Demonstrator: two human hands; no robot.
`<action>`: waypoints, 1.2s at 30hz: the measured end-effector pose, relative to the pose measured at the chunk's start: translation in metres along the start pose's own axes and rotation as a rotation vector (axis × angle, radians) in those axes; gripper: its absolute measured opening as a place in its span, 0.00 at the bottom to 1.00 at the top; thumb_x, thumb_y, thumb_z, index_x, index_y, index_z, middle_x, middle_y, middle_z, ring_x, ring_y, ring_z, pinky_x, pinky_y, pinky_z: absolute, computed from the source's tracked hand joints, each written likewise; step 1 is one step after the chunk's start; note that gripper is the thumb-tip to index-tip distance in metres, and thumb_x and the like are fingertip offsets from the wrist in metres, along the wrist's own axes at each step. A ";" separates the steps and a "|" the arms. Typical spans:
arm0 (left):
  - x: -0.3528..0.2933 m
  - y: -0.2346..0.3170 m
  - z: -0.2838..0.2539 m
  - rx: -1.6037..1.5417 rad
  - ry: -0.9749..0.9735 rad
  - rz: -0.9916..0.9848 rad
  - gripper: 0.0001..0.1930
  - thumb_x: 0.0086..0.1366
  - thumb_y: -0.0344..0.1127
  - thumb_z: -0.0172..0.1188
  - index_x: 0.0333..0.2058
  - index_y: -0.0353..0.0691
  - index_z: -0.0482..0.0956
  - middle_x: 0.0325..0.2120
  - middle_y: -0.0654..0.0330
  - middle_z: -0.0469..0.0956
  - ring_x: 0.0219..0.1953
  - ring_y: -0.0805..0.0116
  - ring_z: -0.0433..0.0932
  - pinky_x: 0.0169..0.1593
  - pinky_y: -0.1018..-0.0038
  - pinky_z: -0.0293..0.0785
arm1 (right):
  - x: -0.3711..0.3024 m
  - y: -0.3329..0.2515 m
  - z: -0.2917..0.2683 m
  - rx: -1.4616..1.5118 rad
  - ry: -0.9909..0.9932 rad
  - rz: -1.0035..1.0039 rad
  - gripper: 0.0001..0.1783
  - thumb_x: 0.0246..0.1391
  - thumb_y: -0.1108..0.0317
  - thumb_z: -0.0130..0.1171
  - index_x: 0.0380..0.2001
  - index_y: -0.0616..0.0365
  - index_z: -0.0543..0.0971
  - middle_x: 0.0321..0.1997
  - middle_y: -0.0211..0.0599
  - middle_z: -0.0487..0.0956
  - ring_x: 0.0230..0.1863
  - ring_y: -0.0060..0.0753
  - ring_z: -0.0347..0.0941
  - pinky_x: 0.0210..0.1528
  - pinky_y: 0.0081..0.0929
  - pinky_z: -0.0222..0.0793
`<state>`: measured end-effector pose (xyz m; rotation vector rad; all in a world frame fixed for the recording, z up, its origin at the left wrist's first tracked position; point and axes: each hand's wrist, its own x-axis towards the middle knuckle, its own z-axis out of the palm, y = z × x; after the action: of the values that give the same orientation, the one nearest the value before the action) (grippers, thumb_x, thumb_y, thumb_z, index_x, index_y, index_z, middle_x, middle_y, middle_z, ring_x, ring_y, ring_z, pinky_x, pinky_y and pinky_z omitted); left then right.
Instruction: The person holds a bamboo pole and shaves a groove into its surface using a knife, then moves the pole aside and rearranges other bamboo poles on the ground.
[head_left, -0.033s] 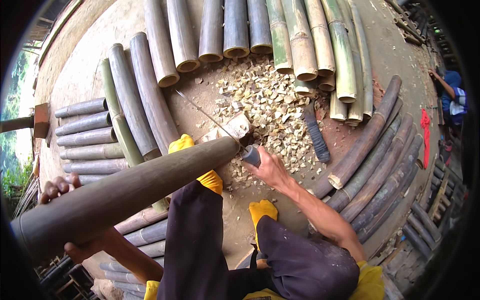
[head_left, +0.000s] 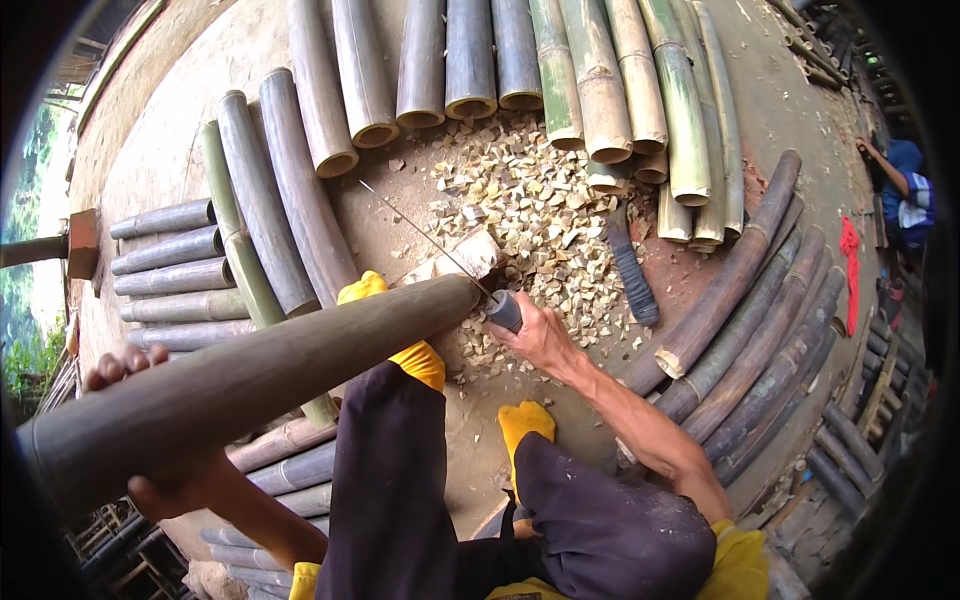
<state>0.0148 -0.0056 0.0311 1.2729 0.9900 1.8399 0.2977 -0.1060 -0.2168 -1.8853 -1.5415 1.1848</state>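
A long dark bamboo tube (head_left: 270,385) slants from the lower left toward the middle, above my raised leg. My left hand (head_left: 185,490) is wrapped round its thick near end, fingertips showing over the far side and thumb below. In my right hand (head_left: 540,335) is a long-bladed knife (head_left: 430,240), gripped by its dark round handle. The thin blade points away to the upper left, crossing close by the tube's far end. Whether blade and tube touch, I cannot tell. Beyond that end lies a pale wooden block (head_left: 475,252).
Pale chips (head_left: 550,210) cover the ground ahead, with a dark wrapped strip (head_left: 632,270) beside them. Bamboo tubes surround me: grey (head_left: 470,60), green (head_left: 680,100), brown (head_left: 740,260) and short dark ones (head_left: 170,245). My yellow-covered foot (head_left: 525,425) rests nearby. Another person (head_left: 910,185) is at far right.
The knife's tip has shifted slightly to the right. The fingers of my left hand and the tube's near end have moved a little to the left.
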 end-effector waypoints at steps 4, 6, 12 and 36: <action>-0.002 -0.003 0.015 0.038 0.268 -0.014 0.39 0.54 0.52 0.52 0.56 0.29 0.55 0.43 0.44 0.64 0.43 0.51 0.67 0.55 0.54 0.60 | -0.006 -0.024 -0.009 0.313 -0.052 0.098 0.26 0.52 0.52 0.60 0.43 0.64 0.71 0.29 0.47 0.80 0.30 0.48 0.80 0.30 0.38 0.75; 0.001 -0.005 -0.014 0.011 0.132 0.042 0.39 0.52 0.52 0.53 0.56 0.30 0.56 0.41 0.44 0.65 0.43 0.53 0.67 0.54 0.55 0.61 | -0.011 -0.033 -0.010 0.264 0.105 -0.074 0.25 0.51 0.54 0.61 0.44 0.63 0.70 0.28 0.46 0.80 0.30 0.46 0.80 0.29 0.36 0.75; -0.004 -0.001 -0.035 -0.031 0.026 0.029 0.41 0.47 0.52 0.57 0.55 0.32 0.57 0.40 0.48 0.65 0.43 0.55 0.68 0.53 0.57 0.62 | -0.001 -0.017 0.006 0.121 0.132 -0.132 0.22 0.51 0.55 0.61 0.34 0.64 0.68 0.23 0.48 0.78 0.23 0.40 0.79 0.23 0.34 0.75; -0.006 0.001 -0.033 -0.023 -0.095 0.003 0.46 0.39 0.56 0.64 0.53 0.34 0.58 0.40 0.49 0.65 0.43 0.51 0.67 0.57 0.57 0.59 | -0.005 -0.001 0.005 0.075 -0.008 0.041 0.22 0.53 0.56 0.60 0.38 0.67 0.70 0.21 0.40 0.76 0.23 0.32 0.76 0.24 0.25 0.74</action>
<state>-0.0145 -0.0180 0.0219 1.3360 0.9143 1.7709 0.2932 -0.1110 -0.2172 -1.8734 -1.4491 1.2521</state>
